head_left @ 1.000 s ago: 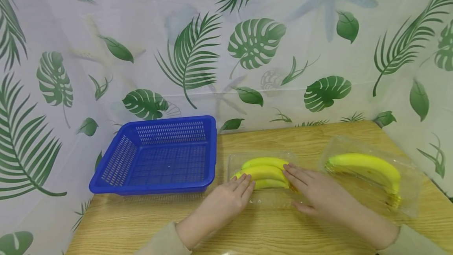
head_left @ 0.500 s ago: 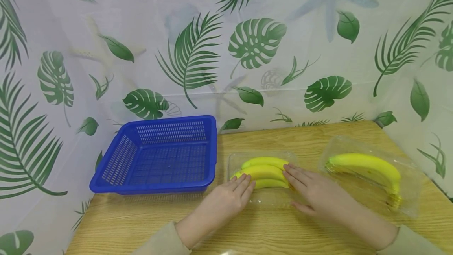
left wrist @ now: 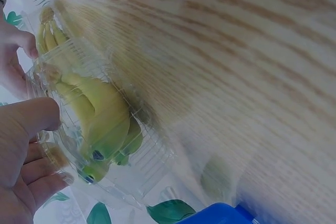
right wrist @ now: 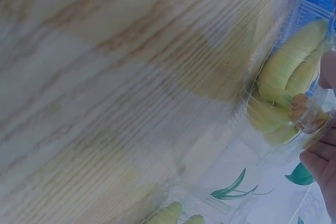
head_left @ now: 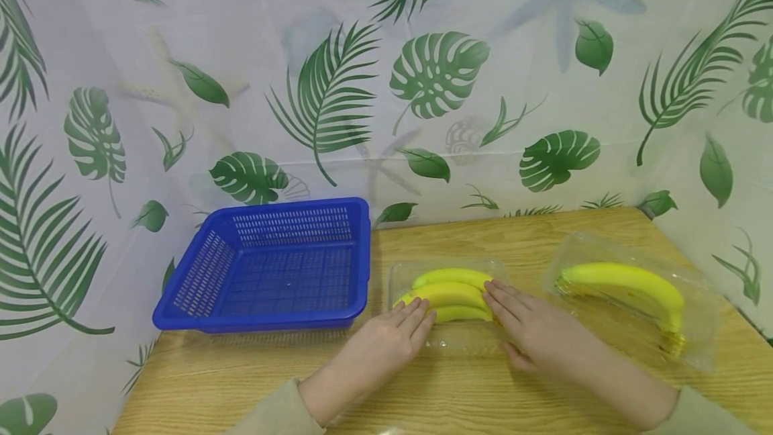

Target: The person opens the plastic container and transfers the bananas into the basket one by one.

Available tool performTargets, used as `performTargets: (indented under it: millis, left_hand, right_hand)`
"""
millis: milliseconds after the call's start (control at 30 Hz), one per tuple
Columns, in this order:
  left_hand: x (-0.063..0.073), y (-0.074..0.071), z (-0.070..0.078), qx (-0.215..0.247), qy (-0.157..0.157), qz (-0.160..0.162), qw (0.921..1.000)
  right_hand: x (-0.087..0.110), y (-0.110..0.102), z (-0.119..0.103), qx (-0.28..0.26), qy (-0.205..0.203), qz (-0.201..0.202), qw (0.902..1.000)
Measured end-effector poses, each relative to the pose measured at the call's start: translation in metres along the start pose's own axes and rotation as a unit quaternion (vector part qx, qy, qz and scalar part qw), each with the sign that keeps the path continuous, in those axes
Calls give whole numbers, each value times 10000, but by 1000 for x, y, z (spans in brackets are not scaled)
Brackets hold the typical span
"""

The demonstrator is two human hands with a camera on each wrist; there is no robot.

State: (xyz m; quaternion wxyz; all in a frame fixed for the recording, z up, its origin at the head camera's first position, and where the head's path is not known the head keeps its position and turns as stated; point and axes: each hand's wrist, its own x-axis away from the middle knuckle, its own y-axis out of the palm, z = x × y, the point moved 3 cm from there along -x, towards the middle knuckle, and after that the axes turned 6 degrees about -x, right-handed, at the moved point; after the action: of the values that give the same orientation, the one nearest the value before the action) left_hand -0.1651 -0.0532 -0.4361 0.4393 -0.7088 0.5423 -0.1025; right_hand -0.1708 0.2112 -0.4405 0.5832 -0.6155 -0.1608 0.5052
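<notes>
In the head view a clear plastic box (head_left: 443,341) on the table holds a bunch of yellow bananas (head_left: 449,294). My left hand (head_left: 386,341) rests on the box's near left side, its straight fingertips over the bananas. From the right, my right hand (head_left: 537,327) lays extended fingers on the right end of the same bunch. Its thumb points down beside the box. The left wrist view shows the bananas (left wrist: 105,114) through the ribbed clear wall, with my left thumb and fingers spread at its top edge. Whether the box has a closed lid, I cannot tell.
A blue perforated basket (head_left: 290,321) stands to the left of the box. To the right is a second clear plastic box (head_left: 700,301) with more bananas (head_left: 628,275). The wooden table (head_left: 459,401) meets a leaf-printed cloth (head_left: 338,173) at the back.
My right thumb has drawn in slightly to the right, away from the box's front. Both hands stay on the box otherwise, and the bananas have not moved.
</notes>
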Motion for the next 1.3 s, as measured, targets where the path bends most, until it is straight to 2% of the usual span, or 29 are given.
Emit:
performTargets:
  millis: [200,567,800,1067,1167,1300]
  left_hand:
    - [1,1,0,64,1,74,10000]
    - [5,4,-2,306,-374,390,9981]
    - [5,4,-4,227,-474,39,9986]
    - [2,4,-3,196,-208,-516,9983]
    - [3,5,-2,191,-244,-525,9981]
    - [2,4,-1,66,-323,-298,9990]
  right_hand:
    - [-1,3,0,-32,-90,183,9998]
    - [1,1,0,-213,98,78,9997]
    - [1,2,0,-310,29,333,9990]
    - [3,2,-1,-301,-8,563,9980]
    - [2,1,-2,-347,-13,529,9980]
    - [0,-1,-4,-337,-50,544,9979]
